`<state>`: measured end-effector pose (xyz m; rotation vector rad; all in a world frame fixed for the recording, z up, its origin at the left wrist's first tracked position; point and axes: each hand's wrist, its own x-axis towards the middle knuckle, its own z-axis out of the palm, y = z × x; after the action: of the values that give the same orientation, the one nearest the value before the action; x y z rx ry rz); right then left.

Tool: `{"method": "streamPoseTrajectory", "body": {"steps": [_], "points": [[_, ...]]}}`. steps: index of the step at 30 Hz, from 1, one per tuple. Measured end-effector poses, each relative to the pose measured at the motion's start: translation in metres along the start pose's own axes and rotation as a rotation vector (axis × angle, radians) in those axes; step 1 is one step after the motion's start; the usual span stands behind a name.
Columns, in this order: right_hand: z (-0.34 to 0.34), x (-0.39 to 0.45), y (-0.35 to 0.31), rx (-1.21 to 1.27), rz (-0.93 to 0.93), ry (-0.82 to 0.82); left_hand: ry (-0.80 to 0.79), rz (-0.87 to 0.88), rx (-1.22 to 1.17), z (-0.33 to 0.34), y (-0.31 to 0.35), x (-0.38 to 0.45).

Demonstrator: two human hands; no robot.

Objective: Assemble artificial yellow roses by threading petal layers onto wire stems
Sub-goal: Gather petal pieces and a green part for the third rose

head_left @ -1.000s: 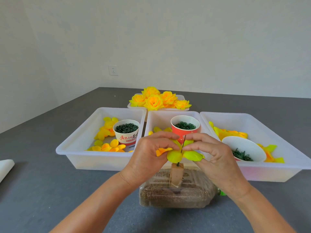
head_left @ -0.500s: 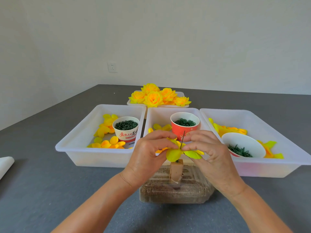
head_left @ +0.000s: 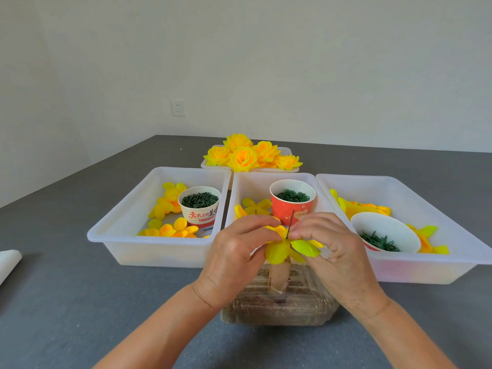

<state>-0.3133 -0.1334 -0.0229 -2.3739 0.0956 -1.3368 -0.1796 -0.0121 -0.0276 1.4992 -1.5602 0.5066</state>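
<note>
A thin dark wire stem [head_left: 292, 219] stands upright from a wooden block [head_left: 279, 275] set in a clear, grit-filled bottle [head_left: 277, 307] lying on the table. Yellow petal layers [head_left: 282, 249] are threaded on the wire. My left hand [head_left: 237, 257] pinches the petals from the left, and my right hand [head_left: 330, 249] pinches them from the right, fingertips meeting at the wire. The lower part of the wire is hidden by petals and fingers.
Three white bins hold loose yellow petals: left bin [head_left: 127, 222] with a white cup [head_left: 199, 206] of green parts, middle bin [head_left: 253, 182] with a red cup [head_left: 292, 203], right bin [head_left: 426, 265] with a white bowl [head_left: 386, 233]. Finished roses [head_left: 247, 155] fill a far tray.
Both hands have stayed on the petals and pressed them slightly lower on the wire. The view has shifted a little; more wire shows above the fingers.
</note>
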Motion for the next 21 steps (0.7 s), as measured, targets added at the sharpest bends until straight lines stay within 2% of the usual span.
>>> {"method": "streamPoseTrajectory", "body": {"steps": [5, 13, 21], "points": [[0.0, -0.001, -0.002, -0.042, -0.033, 0.044, 0.002, 0.097, 0.085, -0.001, 0.004, 0.003], [-0.002, -0.004, 0.001, -0.182, -0.114, -0.077, 0.012, 0.228, 0.165, 0.002, 0.003, -0.003], [-0.006, -0.007, -0.001, -0.29, -0.168, -0.124, -0.031, 0.205, 0.156, 0.002, 0.0, -0.01]]}}
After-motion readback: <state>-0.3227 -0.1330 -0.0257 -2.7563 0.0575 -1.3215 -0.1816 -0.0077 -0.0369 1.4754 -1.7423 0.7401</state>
